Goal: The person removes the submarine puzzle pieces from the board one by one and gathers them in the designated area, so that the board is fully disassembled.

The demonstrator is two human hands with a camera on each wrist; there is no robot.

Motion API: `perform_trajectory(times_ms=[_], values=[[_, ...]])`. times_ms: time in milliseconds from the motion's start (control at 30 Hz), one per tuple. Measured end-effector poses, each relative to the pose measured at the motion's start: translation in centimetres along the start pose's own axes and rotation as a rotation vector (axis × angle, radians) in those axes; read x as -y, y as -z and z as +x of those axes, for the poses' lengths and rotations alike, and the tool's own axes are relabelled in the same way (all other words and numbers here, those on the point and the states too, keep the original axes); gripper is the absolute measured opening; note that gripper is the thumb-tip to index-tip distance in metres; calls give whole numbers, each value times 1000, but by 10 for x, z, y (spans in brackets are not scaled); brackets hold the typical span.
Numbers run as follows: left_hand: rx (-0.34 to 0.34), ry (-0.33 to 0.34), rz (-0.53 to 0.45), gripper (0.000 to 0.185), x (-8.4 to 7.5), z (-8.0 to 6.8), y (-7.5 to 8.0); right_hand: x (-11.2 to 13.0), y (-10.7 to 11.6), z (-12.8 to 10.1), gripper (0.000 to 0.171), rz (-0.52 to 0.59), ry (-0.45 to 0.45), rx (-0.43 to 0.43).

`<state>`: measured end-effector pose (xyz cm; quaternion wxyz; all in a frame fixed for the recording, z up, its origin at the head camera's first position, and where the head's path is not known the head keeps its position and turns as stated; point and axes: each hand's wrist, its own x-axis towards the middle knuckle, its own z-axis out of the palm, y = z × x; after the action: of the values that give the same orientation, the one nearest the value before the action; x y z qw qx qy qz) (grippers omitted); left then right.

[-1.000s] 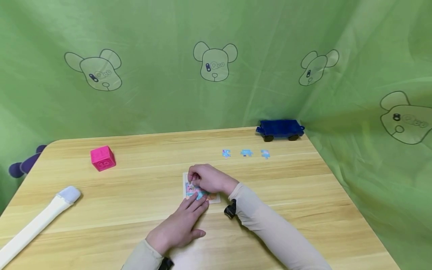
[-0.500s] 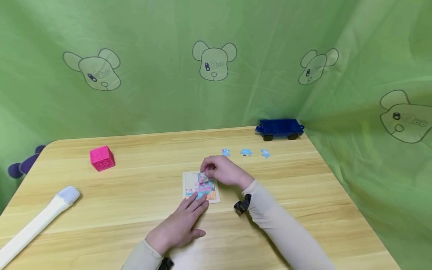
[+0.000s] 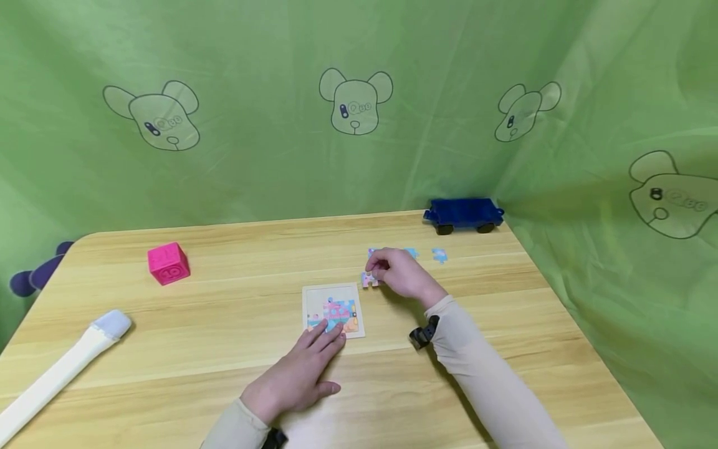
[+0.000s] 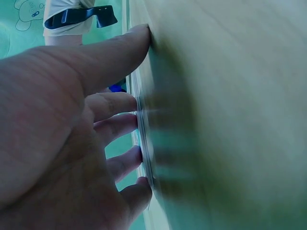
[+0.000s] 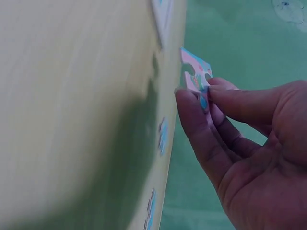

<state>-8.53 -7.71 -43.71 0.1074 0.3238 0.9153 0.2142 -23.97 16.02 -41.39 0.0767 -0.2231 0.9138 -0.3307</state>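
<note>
My right hand (image 3: pixel 401 272) pinches a pink and blue puzzle piece (image 3: pixel 368 280) between thumb and fingers, to the right of the puzzle frame. In the right wrist view the puzzle piece (image 5: pixel 195 72) is tilted up off the table. My left hand (image 3: pixel 300 371) lies with fingers spread, its fingertips resting on the near side of the puzzle board (image 3: pixel 333 289). Joined pieces fill the board's lower and right part; bare backing shows at its upper left. The left wrist view has the left hand's fingertips (image 4: pixel 139 184) along the board's edge.
Loose blue puzzle pieces lie behind the right hand, one (image 3: pixel 440 255) at the far right, another (image 3: pixel 411 252) partly hidden. A dark blue toy wagon (image 3: pixel 464 214) stands at the back right. At left are a pink cube (image 3: pixel 169 264) and a long white strap-like object (image 3: pixel 67 368).
My right hand has lifted a puzzle piece from the board and carried it right and slightly back, off the board. The left hand stays in place.
</note>
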Motion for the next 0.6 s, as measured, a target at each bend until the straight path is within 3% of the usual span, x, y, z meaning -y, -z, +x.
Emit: perform_trajectory(times_ms=[300, 600], values=[[-2, 5, -4, 76, 0, -1, 2, -22, 1, 5, 12, 52, -84, 0], [6, 5, -4, 77, 0, 0, 0, -24, 5, 5, 10, 36, -128, 23]])
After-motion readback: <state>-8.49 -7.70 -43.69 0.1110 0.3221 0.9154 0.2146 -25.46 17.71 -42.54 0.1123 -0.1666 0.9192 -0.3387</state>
